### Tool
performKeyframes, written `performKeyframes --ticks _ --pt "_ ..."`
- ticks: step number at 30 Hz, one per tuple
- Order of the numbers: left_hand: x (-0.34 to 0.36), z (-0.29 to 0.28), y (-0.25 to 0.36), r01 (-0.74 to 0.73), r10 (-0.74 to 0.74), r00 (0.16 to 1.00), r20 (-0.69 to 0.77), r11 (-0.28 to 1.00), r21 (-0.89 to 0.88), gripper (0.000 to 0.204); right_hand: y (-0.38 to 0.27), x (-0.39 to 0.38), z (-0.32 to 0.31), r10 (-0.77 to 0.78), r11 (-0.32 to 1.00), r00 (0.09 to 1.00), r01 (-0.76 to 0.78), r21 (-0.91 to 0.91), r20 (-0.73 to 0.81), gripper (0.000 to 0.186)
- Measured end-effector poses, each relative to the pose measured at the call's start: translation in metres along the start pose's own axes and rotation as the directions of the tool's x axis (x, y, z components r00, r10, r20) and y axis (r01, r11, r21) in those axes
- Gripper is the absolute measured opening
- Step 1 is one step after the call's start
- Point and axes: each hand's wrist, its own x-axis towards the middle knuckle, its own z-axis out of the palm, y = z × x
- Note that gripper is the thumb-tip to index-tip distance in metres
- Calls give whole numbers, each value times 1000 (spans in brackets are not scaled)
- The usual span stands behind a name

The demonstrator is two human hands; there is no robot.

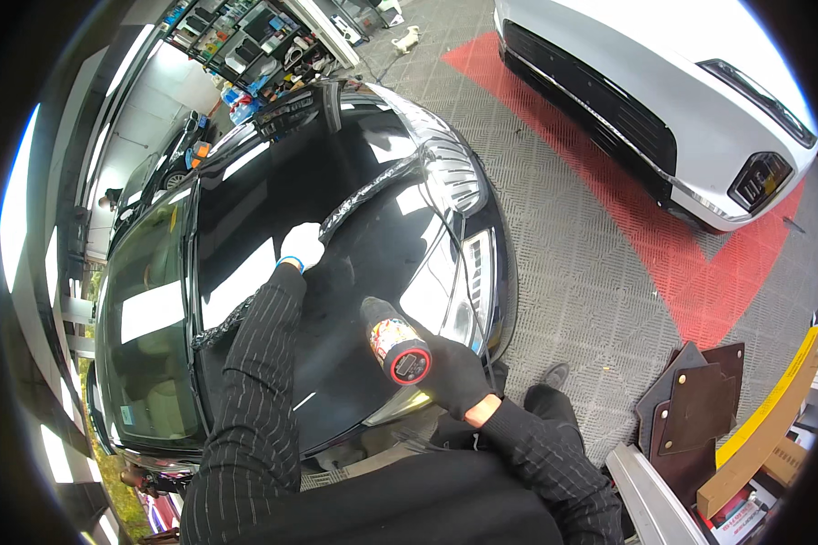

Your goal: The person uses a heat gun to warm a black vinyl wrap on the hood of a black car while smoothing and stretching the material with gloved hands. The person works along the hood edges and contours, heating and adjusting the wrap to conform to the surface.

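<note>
My left hand (302, 245), in a white glove, is closed at a crumpled strip of shiny film (373, 193) that runs across the hood (336, 282) of a glossy black car. Its fingertips are hidden, but the bunched film meets the hand on both sides. My right hand (459, 374), in a black glove, grips a heat gun (394, 341) with a multicoloured patterned body and a red-ringed end with a small display. Its dark nozzle points toward the hood, below my left hand. The handle is mostly hidden by the glove.
A headlight (475, 286) and chrome grille (454, 177) lie on the right of the black car, with a dark cable (459, 245) over them. A white car (645, 82) stands far right. Brown mats (700, 400) and cardboard (763, 422) are at the right; shelves (245, 41) stand behind.
</note>
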Motion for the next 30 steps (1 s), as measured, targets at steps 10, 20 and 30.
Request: performKeyframes --ticks 10,20,30 --pt "6 -10 8 65 -50 996 78 978 -198 41 -6 -2 -54 -131 991 990 129 -39 -44 51" --pt "35 -13 36 110 -99 989 110 988 -105 26 5 50 -52 -27 997 995 33 -67 92 59" --pt "57 -16 29 15 -3 983 182 998 -66 24 -1 104 -44 76 983 974 -37 -179 214 47"
